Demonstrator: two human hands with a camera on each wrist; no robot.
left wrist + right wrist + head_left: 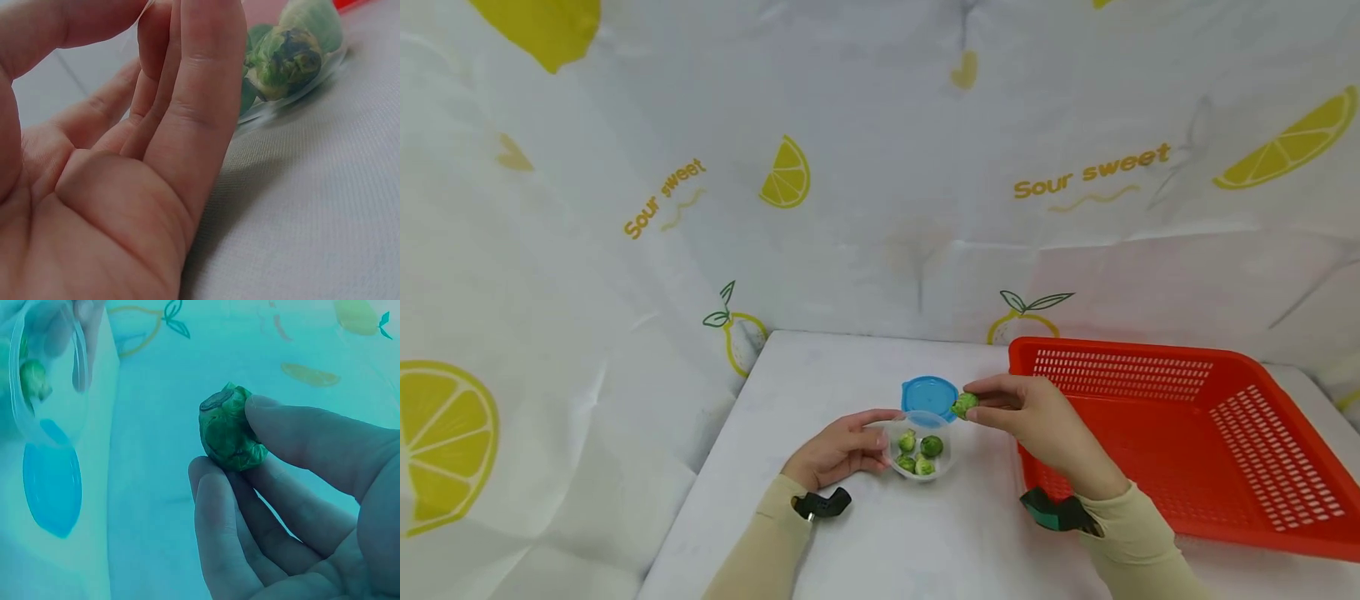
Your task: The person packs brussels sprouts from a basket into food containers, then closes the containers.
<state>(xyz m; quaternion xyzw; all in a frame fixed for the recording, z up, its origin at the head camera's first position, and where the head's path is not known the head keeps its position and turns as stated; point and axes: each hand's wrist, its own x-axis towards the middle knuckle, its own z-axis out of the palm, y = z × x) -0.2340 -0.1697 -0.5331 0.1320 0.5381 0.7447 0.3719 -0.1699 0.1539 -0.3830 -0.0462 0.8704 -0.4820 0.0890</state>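
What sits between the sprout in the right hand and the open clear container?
Nothing visible. The right hand pinches the Brussels sprout just above the rim of the clear container; the blue lid lies behind it, and the left hand touches its left side.

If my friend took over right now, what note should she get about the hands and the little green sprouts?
Right hand: pinches one Brussels sprout between thumb and fingertips, just above the far rim of the clear container.
Left hand: fingers straight against the container's left side, steadying it on the white table.
Things: four sprouts lie in the container; the blue lid lies off, just behind it; the red basket sits to the right, no sprouts visible in it.
Done: four sprouts in.
Left: probably drop in the held sprout, then perhaps fit the lid.
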